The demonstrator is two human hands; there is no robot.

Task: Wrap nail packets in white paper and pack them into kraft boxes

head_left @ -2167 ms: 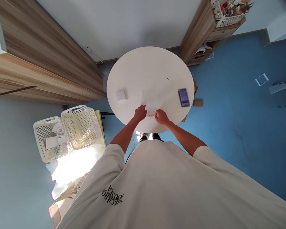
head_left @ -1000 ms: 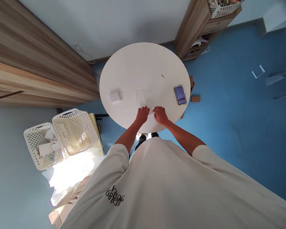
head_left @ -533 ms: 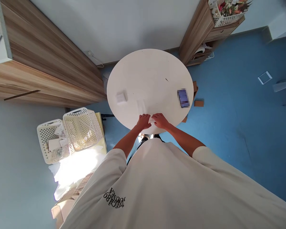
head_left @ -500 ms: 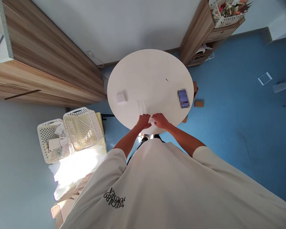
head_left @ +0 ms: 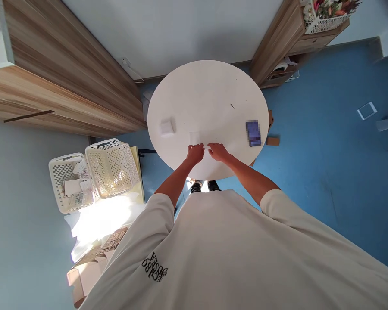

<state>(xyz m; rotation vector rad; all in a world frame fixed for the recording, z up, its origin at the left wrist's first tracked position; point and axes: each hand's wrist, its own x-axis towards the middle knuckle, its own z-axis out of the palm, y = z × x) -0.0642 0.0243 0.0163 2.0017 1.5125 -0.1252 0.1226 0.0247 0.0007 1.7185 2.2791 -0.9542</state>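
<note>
My left hand (head_left: 195, 153) and my right hand (head_left: 217, 152) are side by side at the near part of a round white table (head_left: 210, 90). Their fingers are closed on a small, thin white piece (head_left: 206, 148) that shows in the gap between them; whether it is paper or plastic I cannot tell. Just beyond my left hand lies a pale, flat sheet (head_left: 194, 137), hard to make out against the tabletop. Farther left sits a small white stack (head_left: 167, 128). At the table's right is a blurred purple-blue packet (head_left: 253, 132).
Two white perforated baskets (head_left: 111, 172) stand at the left, one holding papers. Tall wooden cabinets (head_left: 93, 64) rise at the far left. A wooden unit (head_left: 278, 43) with a basket on top is at the back right. Small brown boxes (head_left: 273, 141) lie right of the table.
Both hands have moved slightly away from me, farther in over the table, still holding the thin white piece between them. The camera view has shifted a little.
</note>
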